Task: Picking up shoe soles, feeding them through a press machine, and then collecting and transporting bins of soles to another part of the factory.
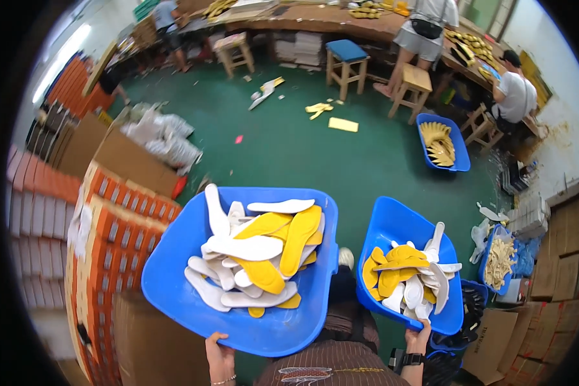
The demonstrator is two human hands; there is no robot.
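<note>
My left hand grips the near rim of a large blue plastic bin, its thumb on the edge and most fingers hidden beneath. White and yellow shoe insoles lie heaped loosely inside it. To the right, my right hand, with a dark watch at the wrist, holds the near edge of a second blue bin. That bin carries a pile of yellow and white insoles too. The two bins are side by side in front of my body, slightly apart.
Stacked orange shoe boxes rise close on the left. Cardboard cartons line the right, near a blue tub of pale scraps. Farther off stand a blue bin of tan pieces, wooden stools, a long workbench and several people.
</note>
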